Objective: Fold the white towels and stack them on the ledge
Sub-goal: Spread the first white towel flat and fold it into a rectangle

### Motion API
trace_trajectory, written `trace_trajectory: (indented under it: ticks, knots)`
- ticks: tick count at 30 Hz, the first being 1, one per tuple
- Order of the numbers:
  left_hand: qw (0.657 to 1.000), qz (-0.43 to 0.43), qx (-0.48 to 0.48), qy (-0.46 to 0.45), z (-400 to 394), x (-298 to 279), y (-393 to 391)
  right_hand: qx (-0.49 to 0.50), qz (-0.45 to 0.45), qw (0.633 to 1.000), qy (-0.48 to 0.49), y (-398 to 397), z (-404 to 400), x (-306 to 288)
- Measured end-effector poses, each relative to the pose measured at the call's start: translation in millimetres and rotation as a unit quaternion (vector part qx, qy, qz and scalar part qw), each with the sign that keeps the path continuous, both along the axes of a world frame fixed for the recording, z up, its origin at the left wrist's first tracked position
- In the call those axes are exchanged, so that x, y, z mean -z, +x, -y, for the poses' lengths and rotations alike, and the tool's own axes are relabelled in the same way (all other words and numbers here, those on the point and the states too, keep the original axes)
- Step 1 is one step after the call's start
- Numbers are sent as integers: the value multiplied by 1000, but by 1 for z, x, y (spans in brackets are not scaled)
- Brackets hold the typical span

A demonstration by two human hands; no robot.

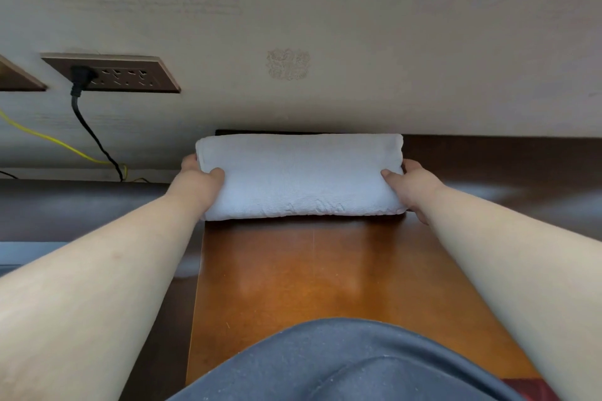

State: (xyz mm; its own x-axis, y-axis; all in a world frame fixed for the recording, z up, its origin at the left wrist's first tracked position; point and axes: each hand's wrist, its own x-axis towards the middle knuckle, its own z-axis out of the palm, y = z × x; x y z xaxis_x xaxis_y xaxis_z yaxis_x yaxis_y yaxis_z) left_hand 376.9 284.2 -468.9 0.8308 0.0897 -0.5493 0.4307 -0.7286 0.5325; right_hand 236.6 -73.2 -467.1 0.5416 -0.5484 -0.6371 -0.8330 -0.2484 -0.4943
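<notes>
My left hand (198,177) and right hand (412,182) clamp the folded white towel (299,176) by its ends; uneven release could slump it off the ledge (488,153).

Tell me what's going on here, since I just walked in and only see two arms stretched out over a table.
A person is handling a folded white towel with bare hands. The left hand grips its left end and the right hand grips its right end, thumbs on top. The towel sits at the far end of the wooden table, close against the wall. Whether it rests on the surface or is slightly lifted cannot be told. A black plug sits in the outlet strip to the left.
</notes>
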Motion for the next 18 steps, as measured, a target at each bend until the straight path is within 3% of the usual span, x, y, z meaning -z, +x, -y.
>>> trace_trajectory:
  ticks: [3, 5, 7, 9, 10, 12, 15, 18]
  knots:
    - [1000, 20, 6, -8, -1, -2, -2, 3, -4, 1000, -7, 7, -2, -7]
    - [994, 79, 20, 66, 0, -6, -10, 3, -17, 999, -44, 11, -5, -14]
    - [949, 240, 115, 169, 3, -12, -24, -34, 16, 985, -170, 7, -16, -22]
    - [869, 346, 298, 190, 17, -17, -36, -156, 102, 934, -304, 3, -36, -29]
    - [837, 341, 377, 201, 26, -17, -39, -233, 117, 905, -337, 3, -46, -30]
    - [835, 259, 429, 228, 44, -15, -38, -335, 76, 878, -332, 5, -63, -24]
    - [861, 148, 425, 237, 51, -7, -25, -317, -13, 905, -282, 7, -63, -10]
    - [852, 138, 448, 234, 46, -5, -17, -308, -34, 912, -268, 6, -57, 0]
